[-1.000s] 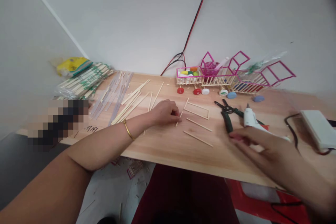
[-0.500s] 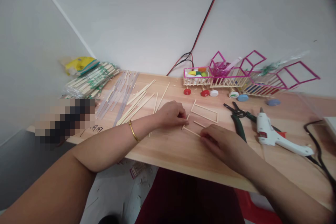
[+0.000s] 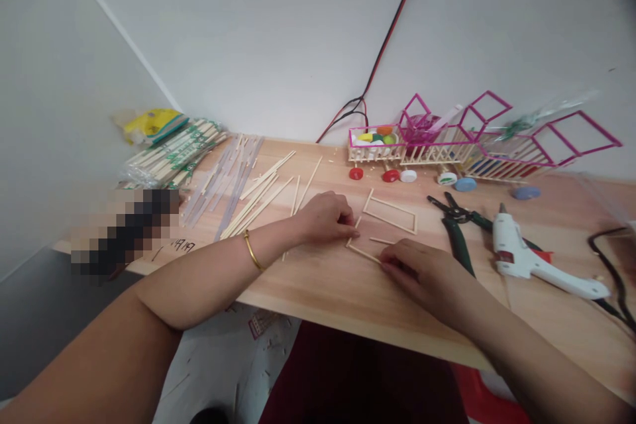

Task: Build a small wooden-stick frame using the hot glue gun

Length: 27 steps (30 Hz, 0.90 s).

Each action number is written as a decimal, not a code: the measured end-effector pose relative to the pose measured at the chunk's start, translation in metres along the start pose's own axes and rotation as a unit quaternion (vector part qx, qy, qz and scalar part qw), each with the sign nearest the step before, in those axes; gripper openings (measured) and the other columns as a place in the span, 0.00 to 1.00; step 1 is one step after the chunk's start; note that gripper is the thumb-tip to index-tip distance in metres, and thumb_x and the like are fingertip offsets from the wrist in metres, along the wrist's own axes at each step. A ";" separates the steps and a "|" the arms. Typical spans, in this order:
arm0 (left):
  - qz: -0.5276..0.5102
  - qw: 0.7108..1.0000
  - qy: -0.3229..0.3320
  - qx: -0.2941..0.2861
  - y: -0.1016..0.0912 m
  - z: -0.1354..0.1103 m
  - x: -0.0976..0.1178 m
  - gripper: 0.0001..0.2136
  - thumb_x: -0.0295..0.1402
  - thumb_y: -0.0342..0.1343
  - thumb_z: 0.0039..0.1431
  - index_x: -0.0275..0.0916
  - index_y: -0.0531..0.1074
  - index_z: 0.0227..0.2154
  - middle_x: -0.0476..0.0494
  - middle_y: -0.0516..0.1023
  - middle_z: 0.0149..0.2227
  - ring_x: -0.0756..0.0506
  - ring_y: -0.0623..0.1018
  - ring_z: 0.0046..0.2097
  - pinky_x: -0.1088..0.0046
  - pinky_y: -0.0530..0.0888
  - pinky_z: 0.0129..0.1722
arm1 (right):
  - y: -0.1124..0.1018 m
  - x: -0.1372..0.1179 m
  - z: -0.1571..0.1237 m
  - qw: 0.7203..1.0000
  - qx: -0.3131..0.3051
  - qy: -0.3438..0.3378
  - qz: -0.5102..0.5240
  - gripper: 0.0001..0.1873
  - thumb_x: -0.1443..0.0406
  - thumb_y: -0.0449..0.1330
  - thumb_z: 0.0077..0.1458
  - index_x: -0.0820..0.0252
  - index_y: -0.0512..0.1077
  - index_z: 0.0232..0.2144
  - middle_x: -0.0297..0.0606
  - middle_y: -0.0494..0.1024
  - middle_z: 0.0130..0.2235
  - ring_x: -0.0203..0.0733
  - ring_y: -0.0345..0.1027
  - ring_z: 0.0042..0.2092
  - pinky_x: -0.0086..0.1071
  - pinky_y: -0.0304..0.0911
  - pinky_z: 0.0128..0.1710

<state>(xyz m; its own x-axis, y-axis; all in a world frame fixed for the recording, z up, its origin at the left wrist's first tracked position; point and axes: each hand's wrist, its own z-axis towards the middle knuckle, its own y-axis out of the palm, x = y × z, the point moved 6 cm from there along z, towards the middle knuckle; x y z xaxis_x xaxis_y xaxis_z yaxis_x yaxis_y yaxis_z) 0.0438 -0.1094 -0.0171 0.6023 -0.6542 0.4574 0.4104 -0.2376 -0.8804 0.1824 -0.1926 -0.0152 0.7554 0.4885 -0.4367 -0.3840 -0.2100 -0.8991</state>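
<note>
My left hand (image 3: 324, 217), with a gold bangle on its wrist, has fingers and thumb closed on a short wooden stick (image 3: 354, 232) at the table surface. To its right, my right hand (image 3: 422, 266) pinches the near end of another thin stick (image 3: 364, 254). The far end of that stick meets the lower end of the left one at a corner. One more stick (image 3: 381, 240) runs beneath my right fingers; whether they touch it is hidden. Just beyond lies a flat frame (image 3: 390, 203) of joined sticks.
Loose sticks (image 3: 258, 202), clear glue sticks (image 3: 238, 192) and bundled chopsticks (image 3: 173, 149) lie left. Pliers (image 3: 460, 218) and a white glue gun (image 3: 521, 255) lie right. A stick-built train (image 3: 432, 152) with bottle-cap wheels stands against the wall. The table's front edge (image 3: 348, 319) is close.
The stick in my right hand has shifted slightly, and its end now meets the left stick's lower end. Both hands stay nearly in place; the view has moved a little.
</note>
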 end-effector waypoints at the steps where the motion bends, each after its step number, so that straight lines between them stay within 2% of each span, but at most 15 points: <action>1: 0.000 1.000 0.000 0.001 0.000 0.000 0.000 0.09 0.39 0.60 0.46 0.37 0.74 0.23 0.48 0.73 0.27 0.50 0.69 0.33 0.74 0.65 0.36 | 0.000 0.000 0.000 1.000 0.000 -0.001 -0.001 0.10 0.63 0.47 0.58 0.56 0.68 0.33 0.38 0.72 0.34 0.40 0.66 0.35 0.33 0.60 0.35; 27: 0.003 1.000 0.001 -0.001 0.001 0.000 0.001 0.09 0.39 0.59 0.46 0.37 0.74 0.22 0.48 0.73 0.26 0.50 0.70 0.32 0.73 0.65 0.37 | -0.003 -0.003 0.003 0.999 0.007 -0.001 -0.037 0.10 0.66 0.49 0.56 0.57 0.71 0.32 0.38 0.73 0.32 0.40 0.66 0.33 0.32 0.60 0.33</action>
<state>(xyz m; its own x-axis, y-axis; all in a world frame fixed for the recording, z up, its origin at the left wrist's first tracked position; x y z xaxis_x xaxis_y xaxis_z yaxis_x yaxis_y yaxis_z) 0.0446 -0.1103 -0.0171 0.6028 -0.6574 0.4521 0.4057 -0.2354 -0.8832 0.1797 -0.1909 -0.0114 0.7814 0.5038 -0.3681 -0.3340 -0.1607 -0.9288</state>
